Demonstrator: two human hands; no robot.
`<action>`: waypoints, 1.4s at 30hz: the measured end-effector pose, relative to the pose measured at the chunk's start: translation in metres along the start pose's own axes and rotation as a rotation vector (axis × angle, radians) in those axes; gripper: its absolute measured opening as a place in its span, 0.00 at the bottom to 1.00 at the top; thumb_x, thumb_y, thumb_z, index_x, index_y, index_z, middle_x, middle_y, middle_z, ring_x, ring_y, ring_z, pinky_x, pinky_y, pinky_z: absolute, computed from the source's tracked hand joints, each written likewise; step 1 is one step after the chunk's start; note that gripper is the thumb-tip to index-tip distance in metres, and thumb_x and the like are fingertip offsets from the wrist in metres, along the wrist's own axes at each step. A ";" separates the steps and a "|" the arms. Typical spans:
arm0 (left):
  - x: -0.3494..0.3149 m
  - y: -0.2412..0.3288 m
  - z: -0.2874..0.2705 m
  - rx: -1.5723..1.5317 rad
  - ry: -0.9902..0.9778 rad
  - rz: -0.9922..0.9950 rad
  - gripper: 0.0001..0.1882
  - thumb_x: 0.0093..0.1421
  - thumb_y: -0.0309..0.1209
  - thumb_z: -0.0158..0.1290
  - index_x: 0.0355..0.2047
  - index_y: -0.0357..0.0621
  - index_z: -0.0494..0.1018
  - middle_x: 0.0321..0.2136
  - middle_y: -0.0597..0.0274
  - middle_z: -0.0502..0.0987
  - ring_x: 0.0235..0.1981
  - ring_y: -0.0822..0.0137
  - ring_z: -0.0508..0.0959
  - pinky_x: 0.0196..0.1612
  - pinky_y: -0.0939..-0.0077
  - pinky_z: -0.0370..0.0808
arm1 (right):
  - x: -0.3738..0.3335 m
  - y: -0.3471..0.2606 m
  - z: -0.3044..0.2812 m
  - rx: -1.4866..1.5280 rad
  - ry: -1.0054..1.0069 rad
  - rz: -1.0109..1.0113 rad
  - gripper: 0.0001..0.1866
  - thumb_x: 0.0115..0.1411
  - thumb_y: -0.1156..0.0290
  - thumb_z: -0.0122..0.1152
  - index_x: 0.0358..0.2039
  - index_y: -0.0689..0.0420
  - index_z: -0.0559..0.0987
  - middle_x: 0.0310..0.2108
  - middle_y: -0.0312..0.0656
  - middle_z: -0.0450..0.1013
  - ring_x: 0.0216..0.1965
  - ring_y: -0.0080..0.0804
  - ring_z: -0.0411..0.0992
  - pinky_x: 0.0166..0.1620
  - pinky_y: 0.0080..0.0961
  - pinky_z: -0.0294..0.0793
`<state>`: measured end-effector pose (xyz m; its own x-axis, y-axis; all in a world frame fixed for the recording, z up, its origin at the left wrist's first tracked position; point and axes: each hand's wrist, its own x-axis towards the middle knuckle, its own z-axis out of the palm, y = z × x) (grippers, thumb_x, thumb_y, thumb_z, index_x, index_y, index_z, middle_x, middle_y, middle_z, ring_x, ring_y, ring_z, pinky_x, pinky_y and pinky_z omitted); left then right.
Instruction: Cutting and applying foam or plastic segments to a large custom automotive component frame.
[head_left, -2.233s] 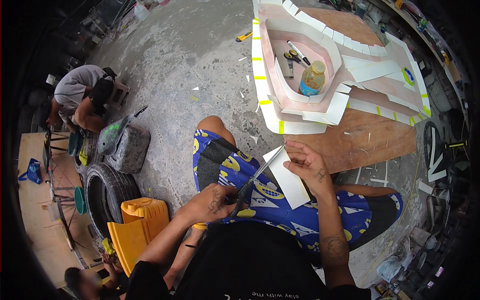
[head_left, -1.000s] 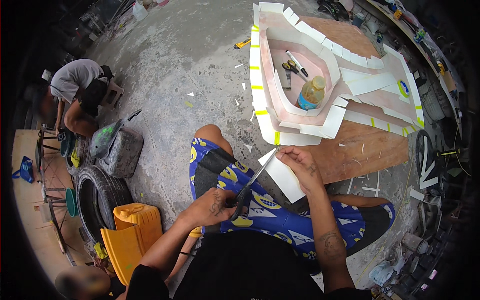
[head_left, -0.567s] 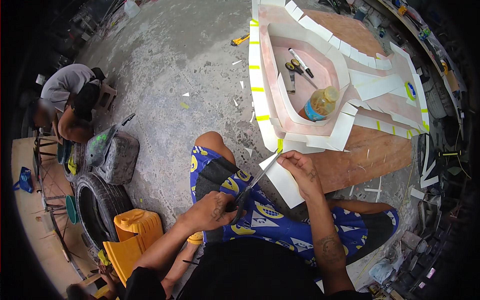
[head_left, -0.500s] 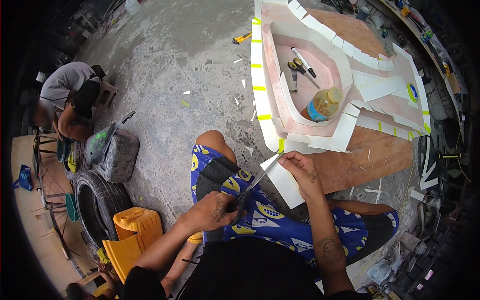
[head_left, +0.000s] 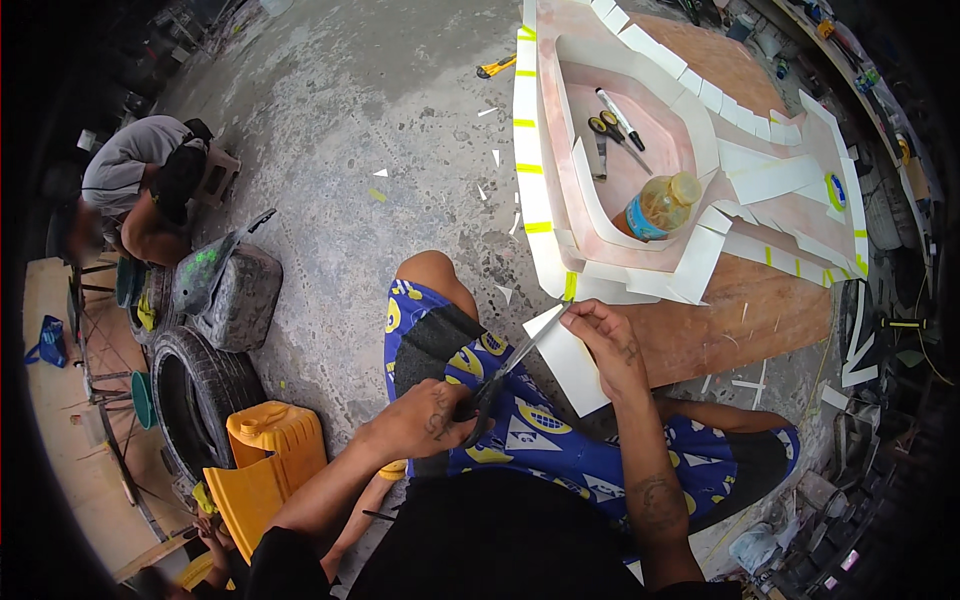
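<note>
The left hand (head_left: pixel 425 420) grips the scissors (head_left: pixel 510 375), blades now reaching the corner of the white sheet (head_left: pixel 565 360) pinched in the right hand (head_left: pixel 610 340), which has drawn closer over 2 seconds; cutting looks underway.

Black top (head_left: pixel 500 540). Blue shorts (head_left: pixel 560 440) with yellow-and-white print and black panels. Bare forearms; tattoo marks on left hand (head_left: pixel 425 420), right hand (head_left: pixel 612 345) and right forearm.
</note>
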<state>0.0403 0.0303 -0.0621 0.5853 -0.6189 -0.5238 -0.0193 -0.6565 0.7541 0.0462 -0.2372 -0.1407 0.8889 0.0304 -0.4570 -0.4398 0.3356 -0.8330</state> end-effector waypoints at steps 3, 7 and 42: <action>-0.002 0.002 0.001 0.009 -0.013 -0.027 0.13 0.59 0.32 0.57 0.30 0.30 0.74 0.22 0.42 0.76 0.29 0.42 0.79 0.34 0.55 0.74 | -0.002 -0.001 0.001 0.008 0.006 -0.011 0.06 0.62 0.72 0.65 0.36 0.61 0.80 0.30 0.33 0.76 0.32 0.14 0.71 0.40 0.13 0.68; -0.003 0.002 0.003 0.030 0.001 -0.012 0.13 0.59 0.32 0.57 0.30 0.30 0.74 0.22 0.42 0.76 0.30 0.41 0.79 0.35 0.54 0.74 | -0.003 -0.001 0.001 0.005 0.002 -0.015 0.06 0.62 0.72 0.65 0.36 0.61 0.80 0.30 0.33 0.76 0.32 0.14 0.71 0.39 0.13 0.68; -0.022 0.014 0.008 0.038 0.012 -0.026 0.10 0.57 0.25 0.57 0.39 0.34 0.78 0.27 0.41 0.79 0.32 0.41 0.80 0.35 0.57 0.76 | -0.002 -0.004 0.009 -0.095 -0.195 0.070 0.05 0.61 0.72 0.65 0.35 0.59 0.81 0.33 0.35 0.78 0.34 0.18 0.75 0.40 0.16 0.73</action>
<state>0.0207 0.0316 -0.0431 0.5954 -0.5965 -0.5383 -0.0349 -0.6885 0.7244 0.0474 -0.2300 -0.1337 0.8596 0.2347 -0.4539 -0.5034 0.2367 -0.8310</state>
